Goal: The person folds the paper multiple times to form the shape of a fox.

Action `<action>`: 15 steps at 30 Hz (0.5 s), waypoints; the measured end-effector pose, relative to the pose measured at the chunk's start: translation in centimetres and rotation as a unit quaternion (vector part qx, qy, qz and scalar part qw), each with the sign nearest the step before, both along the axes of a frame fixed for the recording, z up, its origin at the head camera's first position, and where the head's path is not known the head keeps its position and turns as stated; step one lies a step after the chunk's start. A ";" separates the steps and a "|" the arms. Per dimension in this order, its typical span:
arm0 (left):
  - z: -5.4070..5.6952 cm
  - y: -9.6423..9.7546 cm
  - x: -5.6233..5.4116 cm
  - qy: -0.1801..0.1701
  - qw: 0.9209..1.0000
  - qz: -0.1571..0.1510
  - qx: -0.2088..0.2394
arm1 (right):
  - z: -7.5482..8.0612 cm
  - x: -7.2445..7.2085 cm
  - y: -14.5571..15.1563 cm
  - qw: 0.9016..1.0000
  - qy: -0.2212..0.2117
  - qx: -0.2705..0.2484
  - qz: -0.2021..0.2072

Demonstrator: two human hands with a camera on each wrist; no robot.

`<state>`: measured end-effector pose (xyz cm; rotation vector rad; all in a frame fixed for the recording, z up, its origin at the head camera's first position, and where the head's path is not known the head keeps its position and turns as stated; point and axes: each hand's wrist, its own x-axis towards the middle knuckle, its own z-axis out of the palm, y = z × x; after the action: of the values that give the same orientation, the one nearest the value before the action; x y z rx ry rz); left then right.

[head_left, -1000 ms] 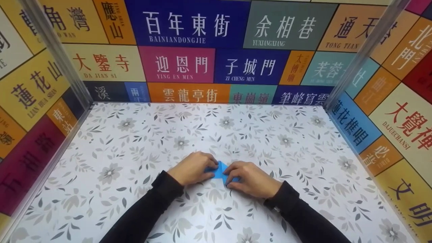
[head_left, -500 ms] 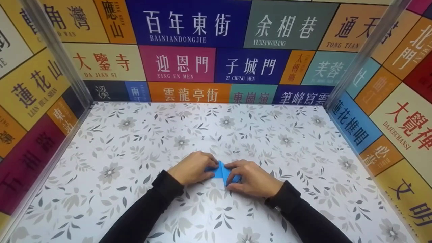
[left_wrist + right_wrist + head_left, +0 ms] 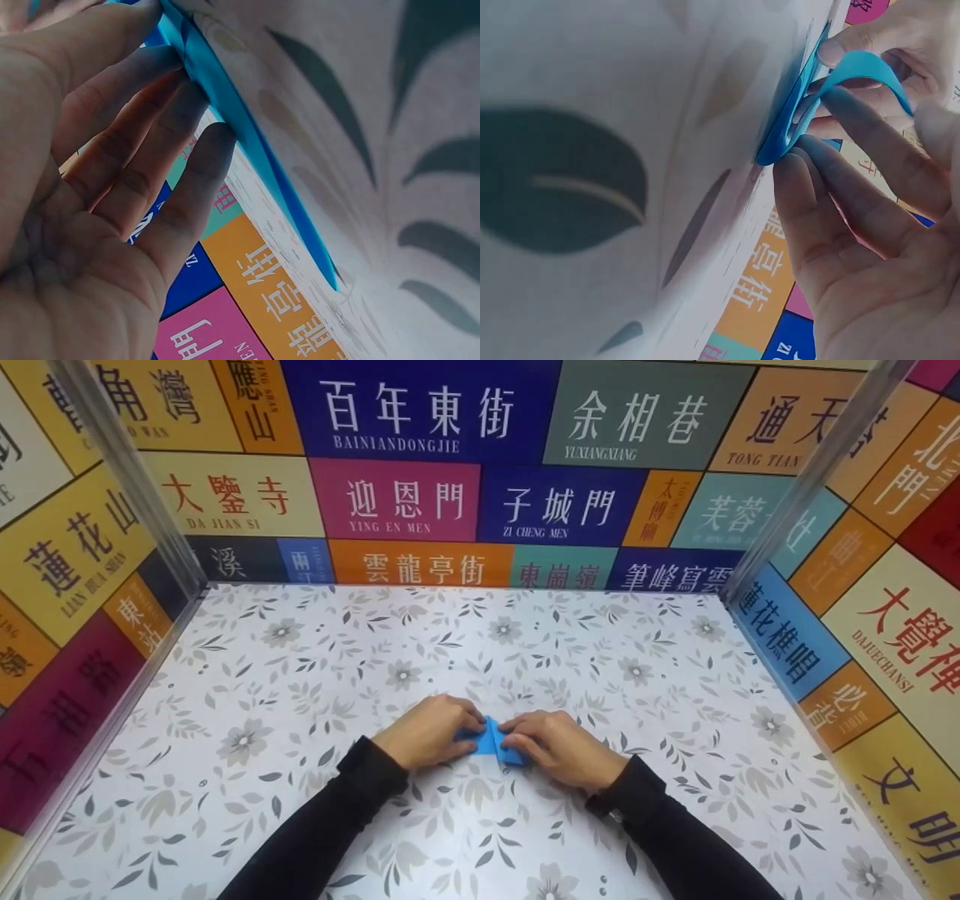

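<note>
A small folded piece of blue paper (image 3: 487, 744) lies on the patterned tabletop between the two hands, with a crease line near its middle. My left hand (image 3: 433, 731) rests its fingertips and thumb on the left part of the paper, covering that side. In the left wrist view, the paper (image 3: 247, 142) lies flat and the fingers are fairly straight. My right hand (image 3: 566, 746) holds the right part. The right wrist view has a blue flap (image 3: 862, 66) bent up in an arch, its end at the thumb, while other fingertips press beside the fold.
The white tabletop (image 3: 360, 637) carries a grey leaf and flower print. Panels with colourful Chinese lettering (image 3: 420, 412) stand at the back and both sides. Clear corner strips (image 3: 814, 472) join them.
The right thumb and fingers have shifted on the paper's right side, and that flap's shape and position have changed. The left hand stays nearly still.
</note>
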<state>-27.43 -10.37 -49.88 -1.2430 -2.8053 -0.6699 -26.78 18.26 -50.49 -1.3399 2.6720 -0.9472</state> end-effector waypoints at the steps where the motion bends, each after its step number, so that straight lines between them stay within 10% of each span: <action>1: 0.0 0.0 0.0 0.002 1.000 -0.001 0.001 | 0.0 -0.1 0.0 1.000 -0.006 -0.002 -0.002; 15: -0.1 0.0 -0.1 0.004 1.000 -0.001 0.003 | 0.3 -1.1 -0.5 0.997 -0.060 -0.015 -0.052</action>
<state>-27.49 -10.42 -49.97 -1.2447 -2.7945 -0.6704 -27.91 17.76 -50.15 -1.1203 2.6696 -1.0447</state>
